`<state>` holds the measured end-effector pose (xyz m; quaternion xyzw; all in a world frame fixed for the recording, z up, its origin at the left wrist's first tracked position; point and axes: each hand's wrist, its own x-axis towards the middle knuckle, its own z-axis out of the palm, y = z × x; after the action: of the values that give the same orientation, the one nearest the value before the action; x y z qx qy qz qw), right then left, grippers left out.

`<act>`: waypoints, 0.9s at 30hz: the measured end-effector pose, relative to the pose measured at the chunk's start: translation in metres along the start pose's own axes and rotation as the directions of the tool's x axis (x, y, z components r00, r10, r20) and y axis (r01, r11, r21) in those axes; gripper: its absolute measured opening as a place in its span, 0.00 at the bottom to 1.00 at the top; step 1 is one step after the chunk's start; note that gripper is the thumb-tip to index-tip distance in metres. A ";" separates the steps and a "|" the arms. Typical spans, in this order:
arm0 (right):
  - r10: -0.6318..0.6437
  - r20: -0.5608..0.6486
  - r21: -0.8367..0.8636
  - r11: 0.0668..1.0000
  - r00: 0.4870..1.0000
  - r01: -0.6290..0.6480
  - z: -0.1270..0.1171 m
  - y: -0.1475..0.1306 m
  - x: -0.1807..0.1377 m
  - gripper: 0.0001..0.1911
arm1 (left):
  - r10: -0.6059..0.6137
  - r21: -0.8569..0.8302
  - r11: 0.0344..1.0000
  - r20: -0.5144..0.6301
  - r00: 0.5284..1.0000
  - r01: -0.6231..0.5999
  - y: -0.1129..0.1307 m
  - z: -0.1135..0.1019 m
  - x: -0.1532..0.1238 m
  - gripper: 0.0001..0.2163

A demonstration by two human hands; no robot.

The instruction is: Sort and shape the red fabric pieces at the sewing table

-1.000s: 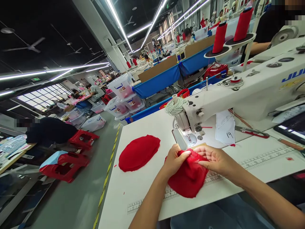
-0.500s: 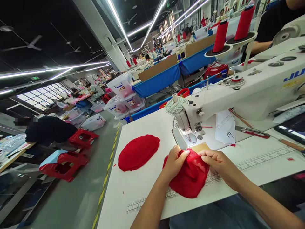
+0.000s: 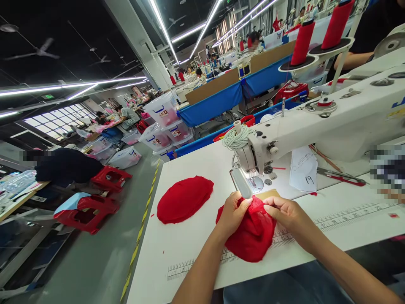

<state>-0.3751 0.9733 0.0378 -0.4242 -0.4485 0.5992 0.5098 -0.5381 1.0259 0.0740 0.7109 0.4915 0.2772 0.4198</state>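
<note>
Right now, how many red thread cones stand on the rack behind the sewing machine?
2. One tall red thread cone stands on the left dark round plate of the rack, the other red cone on the right plate, its top cut off by the picture edge. Others may be hidden.

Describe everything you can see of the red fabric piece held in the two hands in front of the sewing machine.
The red fabric piece is a soft, thin, slightly textured cloth with a rounded outline, bunched and creased rather than flat. Its lower part lies on the white table, overlapping the printed ruler along the edge. Its upper edge is lifted toward the sewing machine. The left hand pinches that edge from the left and the right hand from the right, fingertips nearly meeting. It lies apart from the red stack.
</note>
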 end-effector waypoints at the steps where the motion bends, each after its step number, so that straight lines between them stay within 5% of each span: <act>1: -0.006 -0.005 -0.003 1.000 1.000 0.006 0.000 0.002 0.001 0.11 | 0.000 0.002 1.000 -0.001 1.000 0.000 0.000 0.000 0.000 0.12; 21: -0.002 -0.054 0.026 1.000 0.999 0.004 0.002 0.018 0.006 0.13 | -0.004 0.003 1.000 0.008 1.000 0.004 -0.002 -0.001 0.001 0.12; 27: 0.042 -0.072 0.015 0.999 0.997 -0.041 0.006 0.005 0.000 0.12 | -0.015 0.010 1.000 0.014 1.000 0.015 -0.003 -0.001 0.004 0.12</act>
<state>-0.3824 0.9727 0.0345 -0.4513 -0.4169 0.5970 0.5159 -0.5390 1.0303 0.0722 0.7110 0.4954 0.2668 0.4218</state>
